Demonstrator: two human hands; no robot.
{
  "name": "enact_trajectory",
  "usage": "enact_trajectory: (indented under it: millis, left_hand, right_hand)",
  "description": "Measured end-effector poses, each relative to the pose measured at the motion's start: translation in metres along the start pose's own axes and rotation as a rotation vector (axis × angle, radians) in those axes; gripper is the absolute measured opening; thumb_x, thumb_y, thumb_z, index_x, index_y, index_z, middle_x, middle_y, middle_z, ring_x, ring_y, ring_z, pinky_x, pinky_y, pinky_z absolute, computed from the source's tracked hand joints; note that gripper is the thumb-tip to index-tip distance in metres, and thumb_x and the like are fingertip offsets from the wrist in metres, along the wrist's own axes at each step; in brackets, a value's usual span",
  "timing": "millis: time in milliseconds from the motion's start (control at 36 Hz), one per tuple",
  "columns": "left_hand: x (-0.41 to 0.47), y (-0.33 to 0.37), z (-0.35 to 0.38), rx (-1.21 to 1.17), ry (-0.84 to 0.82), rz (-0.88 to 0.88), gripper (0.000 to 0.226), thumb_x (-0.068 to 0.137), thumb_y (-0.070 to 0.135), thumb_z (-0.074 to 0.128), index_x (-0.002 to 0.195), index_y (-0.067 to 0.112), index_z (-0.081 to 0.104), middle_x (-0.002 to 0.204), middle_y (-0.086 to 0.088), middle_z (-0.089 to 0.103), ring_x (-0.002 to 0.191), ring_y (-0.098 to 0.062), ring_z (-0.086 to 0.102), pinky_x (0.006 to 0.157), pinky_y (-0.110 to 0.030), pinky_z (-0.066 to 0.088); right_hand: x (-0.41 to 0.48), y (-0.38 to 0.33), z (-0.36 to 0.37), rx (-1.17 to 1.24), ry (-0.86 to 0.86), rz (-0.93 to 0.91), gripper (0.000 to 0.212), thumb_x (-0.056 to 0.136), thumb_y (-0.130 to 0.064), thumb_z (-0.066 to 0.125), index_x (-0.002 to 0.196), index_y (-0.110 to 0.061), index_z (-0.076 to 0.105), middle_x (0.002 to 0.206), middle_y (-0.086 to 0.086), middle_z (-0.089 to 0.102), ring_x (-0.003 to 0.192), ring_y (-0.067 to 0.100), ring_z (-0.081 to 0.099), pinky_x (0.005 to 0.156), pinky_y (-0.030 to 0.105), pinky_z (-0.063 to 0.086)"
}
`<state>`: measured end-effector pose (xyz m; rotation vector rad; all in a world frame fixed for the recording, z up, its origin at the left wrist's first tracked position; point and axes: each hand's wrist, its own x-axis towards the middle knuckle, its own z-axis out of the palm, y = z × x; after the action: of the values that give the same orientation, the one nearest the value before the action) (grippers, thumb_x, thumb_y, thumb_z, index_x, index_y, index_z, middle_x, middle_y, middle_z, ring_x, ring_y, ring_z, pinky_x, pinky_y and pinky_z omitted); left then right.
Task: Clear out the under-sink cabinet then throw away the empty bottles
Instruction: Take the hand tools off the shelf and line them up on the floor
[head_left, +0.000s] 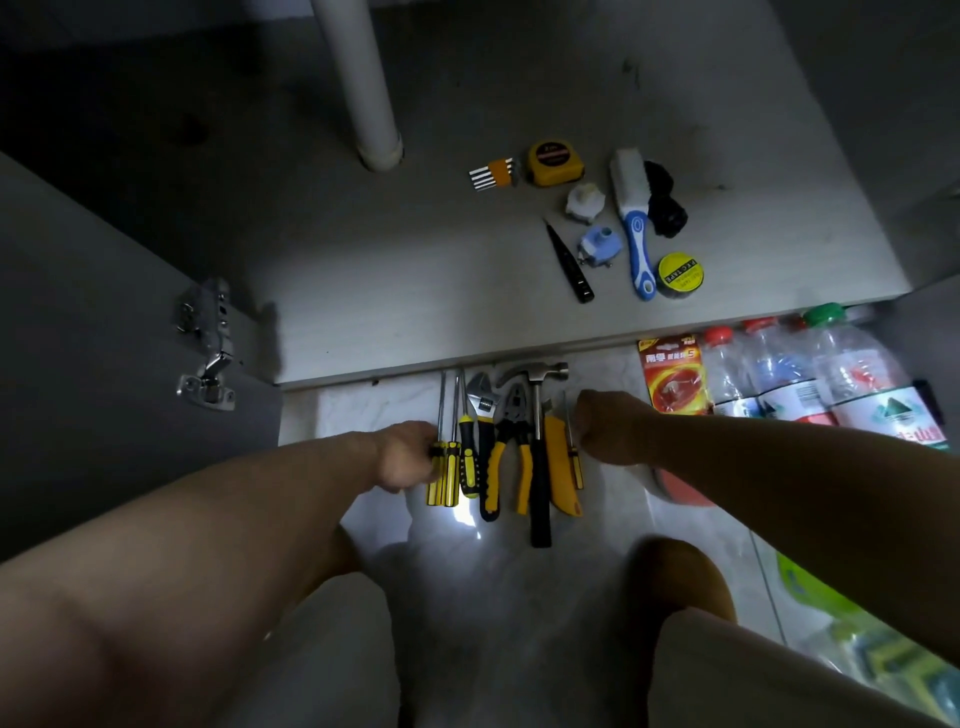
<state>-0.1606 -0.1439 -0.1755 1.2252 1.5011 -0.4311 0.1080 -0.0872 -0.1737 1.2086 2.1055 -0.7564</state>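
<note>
- Where the cabinet floor (363, 291) ends, a row of tools (511, 415) lies on the tiles (363, 410) at 6 o'clock.
- Left hand (408, 457) curls against the screwdrivers (442, 473); grasp or mere touch, cannot tell.
- Right hand (608, 428), fist-like, meets the thin screwdriver (574, 457); grip unclear.
- Bottles (779, 374) lie on the tiles at 3 o'clock, outside the cabinet.
- Tape measure (553, 162) sits inside at 1 o'clock.
</note>
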Motion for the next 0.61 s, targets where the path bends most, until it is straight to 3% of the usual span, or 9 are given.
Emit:
enact_trajectory:
  millis: [56, 111, 167, 222, 306, 389, 500, 611]
  left_hand:
    - [0.002, 0.008, -0.007, 0.128, 0.05, 0.007, 0.022, 0.1, 0.016, 0.054, 0.12, 0.008, 0.057, 0.115, -0.011, 0.063, 0.095, -0.023, 0.064, 0.066, -0.029, 0.055]
    - [0.003, 0.02, -0.015, 0.234, 0.121, 0.018, 0.03, 0.099, 0.018, 0.053, 0.126, 0.006, 0.058, 0.125, -0.012, 0.062, 0.107, -0.025, 0.064, 0.086, -0.035, 0.057]
    - [0.002, 0.037, -0.022, 0.314, 0.171, 0.049, 0.027, 0.098, 0.018, 0.053, 0.121, 0.007, 0.062, 0.123, -0.011, 0.064, 0.109, -0.024, 0.063, 0.094, -0.037, 0.055]
    - [-0.001, 0.055, -0.028, 0.331, 0.22, 0.131, 0.022, 0.099, 0.019, 0.052, 0.106, 0.009, 0.07, 0.111, -0.009, 0.069, 0.101, -0.022, 0.066, 0.091, -0.039, 0.057]
    - [-0.008, 0.081, -0.034, 0.148, 0.343, 0.31, 0.018, 0.099, 0.025, 0.054, 0.101, 0.018, 0.071, 0.103, 0.001, 0.07, 0.091, -0.015, 0.067, 0.084, -0.034, 0.057]
    - [-0.008, 0.105, -0.037, 0.028, 0.506, 0.472, 0.014, 0.098, 0.021, 0.054, 0.099, 0.024, 0.068, 0.095, 0.006, 0.07, 0.085, -0.014, 0.066, 0.077, -0.03, 0.058]
    - [0.006, 0.135, -0.043, -0.026, 0.688, 0.576, 0.035, 0.096, 0.014, 0.054, 0.126, 0.029, 0.061, 0.11, 0.004, 0.053, 0.097, -0.015, 0.057, 0.087, -0.029, 0.05]
    - [0.025, 0.16, -0.04, 0.044, 0.622, 0.481, 0.056, 0.097, 0.022, 0.054, 0.15, 0.036, 0.042, 0.129, -0.002, 0.037, 0.122, -0.02, 0.044, 0.105, -0.03, 0.042]
  right_hand:
    - [-0.003, 0.002, -0.007, 0.04, 0.153, 0.0, 0.024, 0.093, -0.012, 0.057, 0.118, -0.011, 0.057, 0.108, 0.007, 0.063, 0.094, 0.021, 0.062, 0.072, 0.029, 0.054]
    - [-0.005, 0.004, -0.012, 0.09, 0.278, 0.005, 0.017, 0.093, -0.018, 0.056, 0.11, -0.016, 0.06, 0.099, 0.004, 0.064, 0.084, 0.018, 0.061, 0.067, 0.03, 0.052]
    - [-0.011, 0.002, -0.021, 0.074, 0.442, -0.087, 0.012, 0.096, -0.026, 0.052, 0.102, -0.019, 0.059, 0.089, 0.0, 0.062, 0.075, 0.016, 0.06, 0.059, 0.026, 0.043]
    - [-0.015, 0.002, -0.031, 0.09, 0.587, -0.133, 0.012, 0.096, -0.029, 0.048, 0.096, -0.021, 0.056, 0.081, -0.002, 0.057, 0.069, 0.018, 0.059, 0.053, 0.025, 0.035]
    - [-0.02, 0.004, -0.046, 0.123, 0.788, -0.112, 0.007, 0.095, -0.025, 0.048, 0.091, -0.02, 0.051, 0.081, -0.003, 0.05, 0.064, 0.019, 0.05, 0.048, 0.023, 0.023]
    - [-0.02, 0.018, -0.06, 0.156, 0.94, 0.035, 0.01, 0.089, -0.018, 0.055, 0.097, -0.013, 0.053, 0.096, 0.006, 0.049, 0.073, 0.02, 0.042, 0.056, 0.028, 0.032]
    - [-0.022, 0.047, -0.079, 0.206, 0.987, 0.299, 0.043, 0.083, -0.019, 0.067, 0.121, -0.012, 0.048, 0.12, 0.012, 0.042, 0.094, 0.026, 0.053, 0.069, 0.041, 0.056]
    - [-0.019, 0.072, -0.082, 0.326, 0.849, 0.397, 0.066, 0.079, -0.021, 0.075, 0.136, -0.019, 0.041, 0.132, 0.012, 0.035, 0.102, 0.033, 0.058, 0.087, 0.045, 0.056]
